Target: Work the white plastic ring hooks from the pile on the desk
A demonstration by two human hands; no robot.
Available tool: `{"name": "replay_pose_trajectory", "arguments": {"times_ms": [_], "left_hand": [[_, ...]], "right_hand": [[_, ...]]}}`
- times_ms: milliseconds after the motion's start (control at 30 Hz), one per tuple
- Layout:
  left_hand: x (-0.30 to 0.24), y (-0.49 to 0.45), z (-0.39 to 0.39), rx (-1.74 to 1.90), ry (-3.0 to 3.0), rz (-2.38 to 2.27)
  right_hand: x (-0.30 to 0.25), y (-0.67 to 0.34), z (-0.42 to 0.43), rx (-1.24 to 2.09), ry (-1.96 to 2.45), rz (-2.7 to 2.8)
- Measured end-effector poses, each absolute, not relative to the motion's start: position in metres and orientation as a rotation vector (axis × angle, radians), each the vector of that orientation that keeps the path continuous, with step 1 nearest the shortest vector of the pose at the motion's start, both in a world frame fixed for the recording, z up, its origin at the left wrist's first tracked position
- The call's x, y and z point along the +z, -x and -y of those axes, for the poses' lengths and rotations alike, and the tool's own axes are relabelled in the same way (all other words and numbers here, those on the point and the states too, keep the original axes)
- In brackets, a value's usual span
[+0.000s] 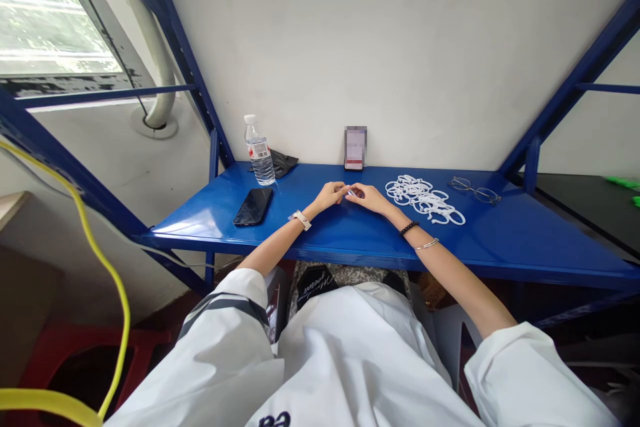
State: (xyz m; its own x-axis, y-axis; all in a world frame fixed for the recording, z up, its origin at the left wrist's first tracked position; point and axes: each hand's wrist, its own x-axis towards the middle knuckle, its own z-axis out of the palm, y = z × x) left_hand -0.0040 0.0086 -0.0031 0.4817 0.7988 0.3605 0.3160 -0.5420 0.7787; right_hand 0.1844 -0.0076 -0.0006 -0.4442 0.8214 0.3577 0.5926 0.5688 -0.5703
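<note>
My left hand (330,195) and my right hand (370,198) meet fingertip to fingertip above the middle of the blue table (320,238). Both have their fingers bent and pinched together. A small whitish bit shows between the fingertips, too little of it to name. To the right of my right hand lies a loose pile of white cord loops (425,199), some overlapping. My left wrist has a light-coloured watch or band (302,219); a dark bead bracelet (409,228) and a silver bangle (427,244) are on my right.
A phone (355,149) leans upright against the wall. At left stand a water bottle (261,152) and, behind it, a black pouch (283,163); a dark phone (253,207) lies flat nearby. Eyeglasses (474,190) rest right of the loops. Blue frame posts (185,47) flank the table.
</note>
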Motion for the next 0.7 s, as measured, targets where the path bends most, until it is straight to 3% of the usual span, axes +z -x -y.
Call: {"name": "replay_pose_trajectory", "arguments": {"times_ms": [700], "left_hand": [[-0.0044, 0.0019, -0.0101, 1.014, -2.036, -0.945]], "right_hand": [[0.0007, -0.1828, 0.0085, 0.549, 1.090, 2.151]]}}
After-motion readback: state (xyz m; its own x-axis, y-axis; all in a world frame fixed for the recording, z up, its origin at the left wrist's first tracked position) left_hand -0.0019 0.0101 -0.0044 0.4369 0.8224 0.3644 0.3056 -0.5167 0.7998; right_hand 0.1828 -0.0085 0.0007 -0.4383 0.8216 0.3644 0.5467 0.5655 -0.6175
